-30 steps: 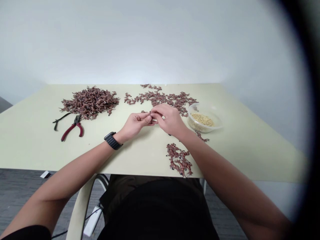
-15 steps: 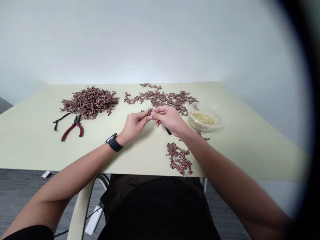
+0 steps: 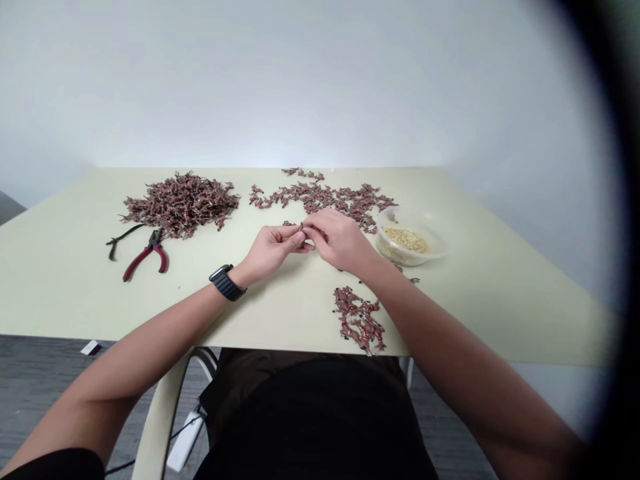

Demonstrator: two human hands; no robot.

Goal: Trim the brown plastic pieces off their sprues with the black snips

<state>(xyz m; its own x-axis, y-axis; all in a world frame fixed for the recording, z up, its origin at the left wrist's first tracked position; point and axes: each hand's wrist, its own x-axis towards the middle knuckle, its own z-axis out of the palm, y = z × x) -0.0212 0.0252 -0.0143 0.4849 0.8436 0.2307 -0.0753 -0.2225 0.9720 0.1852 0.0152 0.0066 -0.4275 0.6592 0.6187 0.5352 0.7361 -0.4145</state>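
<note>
My left hand (image 3: pixel 277 249), with a dark watch (image 3: pixel 227 283) on its wrist, pinches a small brown animal figure (image 3: pixel 302 227) between thumb and fingers. Only a sliver of the figure shows. My right hand (image 3: pixel 340 241) meets it at the fingertips, its fingers bent down over the same spot. Whatever else the right fingers hold is hidden. Beyond the hands lies a loose spread of similar brown figures (image 3: pixel 325 198). To the right stands a clear plastic bowl (image 3: pixel 440 252) with many tiny gold-coloured pieces (image 3: pixel 407 240) inside.
A big heap of brown figures (image 3: pixel 180 203) lies at the left. In front of it are red-handled pliers (image 3: pixel 137 263) and a black strip-like object (image 3: pixel 114 248). A smaller cluster of figures (image 3: pixel 360 319) sits by the table's front edge, near my right forearm.
My right hand has rolled over, so its back faces up more and its fingers curl down over the figure. It now hides most of the black object beneath it.
</note>
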